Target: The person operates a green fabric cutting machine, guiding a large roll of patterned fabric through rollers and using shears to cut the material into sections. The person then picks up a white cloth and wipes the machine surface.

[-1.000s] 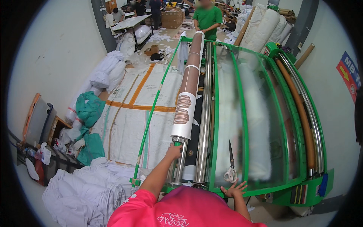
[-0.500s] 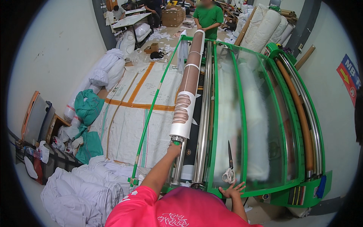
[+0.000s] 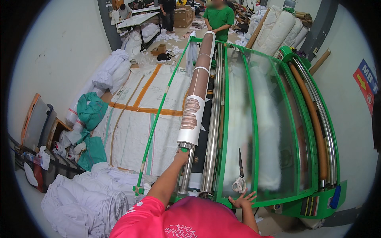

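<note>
My left arm reaches forward, and my left hand is closed round the green end of the metal shaft in a long roll of printed paper. Brown patterns on white cover this roll, which lies lengthwise over the left part of a green-framed roller machine. My right hand rests with fingers spread on the machine's near edge. Just beyond its fingertips, scissors with white handles and dark blades lie on the clear panel. At the far end, a person in a green shirt has their hands by the roll's other end.
Bright metal rollers run beside the paper roll. A thin green bar slants along the left. White fabric is heaped at the near left, and white woven sheeting covers the floor. Wrapped rolls lean at the back right.
My hands stay where they were on the shaft end and the machine's edge. In the background, a person in dark clothes has shifted to the right and stands more upright.
</note>
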Demonstrator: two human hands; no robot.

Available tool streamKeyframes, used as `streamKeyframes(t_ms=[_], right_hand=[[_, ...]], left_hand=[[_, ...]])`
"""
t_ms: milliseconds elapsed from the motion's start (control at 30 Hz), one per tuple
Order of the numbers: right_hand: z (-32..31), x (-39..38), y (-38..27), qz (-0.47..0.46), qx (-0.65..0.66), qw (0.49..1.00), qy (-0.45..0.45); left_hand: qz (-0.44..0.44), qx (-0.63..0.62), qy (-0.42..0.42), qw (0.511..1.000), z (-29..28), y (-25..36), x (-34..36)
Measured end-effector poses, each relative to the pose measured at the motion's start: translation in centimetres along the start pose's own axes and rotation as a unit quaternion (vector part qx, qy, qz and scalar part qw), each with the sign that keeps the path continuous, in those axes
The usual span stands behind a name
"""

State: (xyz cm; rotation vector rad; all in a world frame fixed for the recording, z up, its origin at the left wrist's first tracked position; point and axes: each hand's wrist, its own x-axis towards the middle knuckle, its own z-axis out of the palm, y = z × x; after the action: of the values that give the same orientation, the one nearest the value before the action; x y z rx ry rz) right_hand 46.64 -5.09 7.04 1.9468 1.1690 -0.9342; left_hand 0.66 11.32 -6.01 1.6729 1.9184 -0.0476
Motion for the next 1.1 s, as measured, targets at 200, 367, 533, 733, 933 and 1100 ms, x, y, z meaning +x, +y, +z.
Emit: streamKeyframes(t_ms=[200, 367, 533, 733, 933, 1100], right_hand=[[-0.2, 0.0, -0.1, -0.003, -0.004, 1.000, 0.001], [-0.2, 0.0, 0.0, 0.000, -0.007, 1.000, -0.003], [-1.0, -0.8, -0.7, -0.009, -0.012, 1.000, -0.010], [-0.7, -0.4, -0.5, -0.001, -0.011, 1.000, -0.011], [-0.7, -0.2, -0.4, -0.007, -0.004, 1.000, -0.016], [-0.8, -0.2, -0.5, -0.004, -0.002, 1.000, -0.019]], left_hand=[[-0.014, 0.014, -0.020, 1.000, -0.9, 0.6, -0.5], [0.008, 0.010, 0.024, 1.000, 0.9, 0.1, 0.4], [0.006, 0.056, -0.013, 0.998, 2.8, -2.0, 2.6], [-0.019, 0.030, 0.002, 0.999, 2.2, -0.7, 1.9], [-0.035, 0.065, -0.022, 0.997, 0.5, 0.4, 0.9], [-0.036, 0.065, -0.044, 0.996, -0.7, 1.1, 0.4]])
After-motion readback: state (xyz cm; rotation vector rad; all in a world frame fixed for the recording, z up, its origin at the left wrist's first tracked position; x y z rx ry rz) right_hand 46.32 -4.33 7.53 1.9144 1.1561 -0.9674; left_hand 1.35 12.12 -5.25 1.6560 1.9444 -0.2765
